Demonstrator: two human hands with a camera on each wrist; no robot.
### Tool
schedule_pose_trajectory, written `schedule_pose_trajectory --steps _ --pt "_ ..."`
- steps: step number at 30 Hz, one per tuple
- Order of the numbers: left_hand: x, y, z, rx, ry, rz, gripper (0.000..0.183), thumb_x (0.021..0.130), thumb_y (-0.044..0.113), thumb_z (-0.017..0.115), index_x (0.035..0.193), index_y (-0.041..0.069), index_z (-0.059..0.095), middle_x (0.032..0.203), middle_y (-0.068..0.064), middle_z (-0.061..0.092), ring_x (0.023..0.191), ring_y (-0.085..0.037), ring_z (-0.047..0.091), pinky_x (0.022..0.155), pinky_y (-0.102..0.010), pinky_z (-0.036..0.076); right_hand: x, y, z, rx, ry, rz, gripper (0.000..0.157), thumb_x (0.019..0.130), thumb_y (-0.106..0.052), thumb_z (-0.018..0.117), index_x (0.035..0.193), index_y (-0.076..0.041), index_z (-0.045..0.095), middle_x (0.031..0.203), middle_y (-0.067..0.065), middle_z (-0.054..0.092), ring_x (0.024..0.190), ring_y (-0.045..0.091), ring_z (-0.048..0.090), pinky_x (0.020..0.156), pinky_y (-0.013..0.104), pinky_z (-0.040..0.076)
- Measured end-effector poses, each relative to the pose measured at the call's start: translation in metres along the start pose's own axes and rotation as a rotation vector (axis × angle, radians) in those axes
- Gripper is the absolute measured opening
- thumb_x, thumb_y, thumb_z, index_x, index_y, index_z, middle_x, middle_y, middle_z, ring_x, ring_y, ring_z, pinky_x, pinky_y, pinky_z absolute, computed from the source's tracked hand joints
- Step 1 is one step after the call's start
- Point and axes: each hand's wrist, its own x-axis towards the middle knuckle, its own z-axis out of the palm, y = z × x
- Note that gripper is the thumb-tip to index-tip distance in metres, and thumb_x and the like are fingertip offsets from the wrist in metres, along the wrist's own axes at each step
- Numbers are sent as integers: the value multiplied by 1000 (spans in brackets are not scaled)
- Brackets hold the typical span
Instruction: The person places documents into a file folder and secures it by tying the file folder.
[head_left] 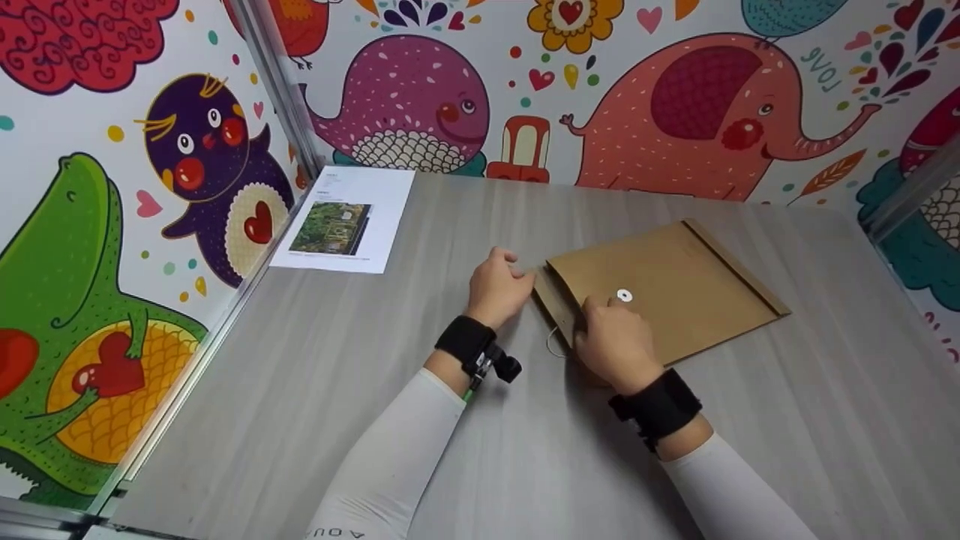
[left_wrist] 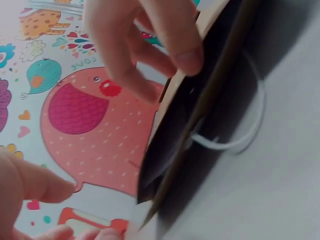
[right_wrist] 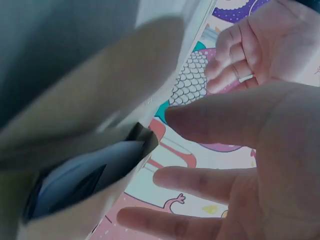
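Note:
A brown kraft envelope (head_left: 690,292) lies on the table with its flap side (head_left: 553,304) toward the hands and its mouth parted. A white button (head_left: 624,295) sits on its front, and a white string (left_wrist: 260,107) loops out from the flap. Just left of the flap corner is my left hand (head_left: 499,289), fingers loosely bent around nothing. My right hand (head_left: 619,341) hovers at the near end of the mouth, fingertips close to the opening. Seen from the right wrist, its fingers extend loosely with nothing between them, and pale paper (right_wrist: 120,156) shows inside the envelope.
A printed sheet (head_left: 375,225) with a photo lies at the back left of the grey table (head_left: 300,390). Walls with cartoon animals (head_left: 420,97) stand at the back and both sides. A metal edge strip (head_left: 187,390) runs along the left.

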Motion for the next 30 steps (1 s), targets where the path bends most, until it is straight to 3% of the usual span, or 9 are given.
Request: schedule_pose_trajectory --steps 7,11,14,21,25,30 --pt "16 -14 -32 -2 76 -61 45 90 31 66 129 10 55 111 -7 67 97 -22 63 87 -39 53 -4 -11 1 31 -2 -24 27 83 -22 68 100 -2 62 90 21 63 72 42 64 58 55 52" --pt "28 -34 -53 20 152 -133 45 90 29 67 129 9 55 117 -10 66 105 -26 62 93 -41 51 -6 -17 2 81 -32 -51 25 83 -21 67 102 -4 62 92 19 64 72 38 64 62 53 52" --pt "34 -49 -66 40 167 -185 47 91 31 66 131 9 54 124 -12 64 112 -28 60 97 -43 50 -6 -21 3 112 -51 -65 24 85 -19 66 104 -6 63 92 18 64 74 35 64 65 51 53" --pt "46 -80 -90 132 228 -247 47 90 32 65 130 10 57 130 -16 61 118 -35 58 99 -48 48 -8 -32 6 187 4 -94 20 84 -13 65 103 -7 64 92 15 63 78 34 63 68 49 53" --pt "51 -102 -110 246 255 -268 49 88 34 64 130 11 56 129 -20 59 117 -41 57 95 -53 49 1 -41 16 349 -9 -124 22 82 -10 67 104 -6 68 96 13 68 86 29 65 76 45 55" --pt "47 -133 -149 431 209 -285 65 89 36 63 143 5 43 140 -30 48 126 -52 48 100 -60 45 22 -62 29 706 -196 -75 24 83 -8 63 106 -5 71 97 11 72 85 20 67 74 34 55"
